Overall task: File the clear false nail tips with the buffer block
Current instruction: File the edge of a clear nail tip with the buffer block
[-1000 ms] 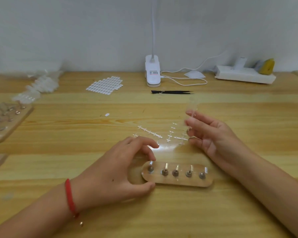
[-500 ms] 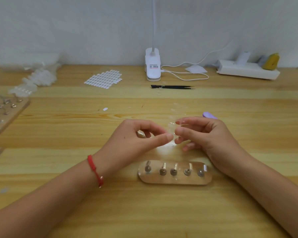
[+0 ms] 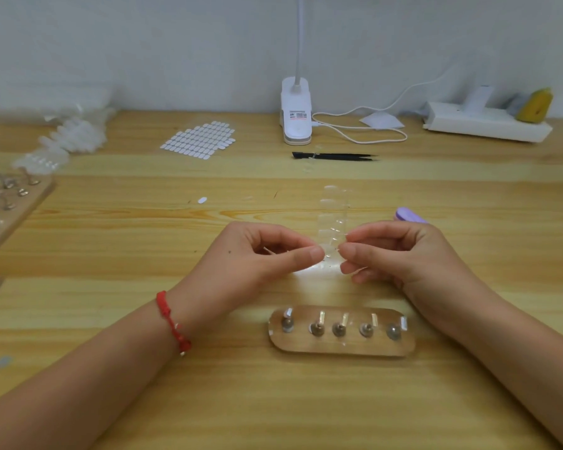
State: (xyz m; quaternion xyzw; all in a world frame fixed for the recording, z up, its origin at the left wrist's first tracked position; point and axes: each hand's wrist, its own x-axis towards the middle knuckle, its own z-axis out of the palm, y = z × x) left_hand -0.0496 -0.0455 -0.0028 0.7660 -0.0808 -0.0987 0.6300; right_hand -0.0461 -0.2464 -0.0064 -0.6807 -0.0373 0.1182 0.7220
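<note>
Nearest the camera, two bare forearms reach in over a pale wooden surface, with a red cord bracelet on the left wrist. Between the wrists lies an oval wooden holder carrying five small metal pegs in a row, several topped with clear tips. Just beyond it, the left hand and right hand meet above the surface. Each grip is clamped, thumb against forefinger, on the near end of a clear nail-tip strip. The strip rises up and away between the fingertips, and its tips are hard to make out against the wood. A purple buffer block lies on the surface just behind the right hand, untouched and partly hidden by it. Farther back rest black tweezers, a sheet of white oval stickers, a white clip lamp with its cable, and, far right, a white power strip. At the far left sit clear packets and a second pegged board.
</note>
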